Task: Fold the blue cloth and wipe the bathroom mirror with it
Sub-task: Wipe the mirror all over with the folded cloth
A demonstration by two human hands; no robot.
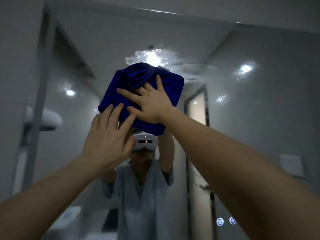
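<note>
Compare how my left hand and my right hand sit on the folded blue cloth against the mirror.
The right hand lies flat across the middle of the folded blue cloth, fingers spread wide; the left hand sits lower, only its fingertips reaching the cloth's bottom edge, fingers closer together. The right hand's thumb overlaps the left hand's fingers. Both are open and press the cloth to the bathroom mirror.

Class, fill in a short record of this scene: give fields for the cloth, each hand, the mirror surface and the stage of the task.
cloth: blue cloth, folded into a thick pad, pressed to the mirror
left hand: open, fingertips on the cloth's lower edge
right hand: fingers spread flat on the cloth
mirror: streaky smears above the cloth
stage: folding done, wiping under way
</note>
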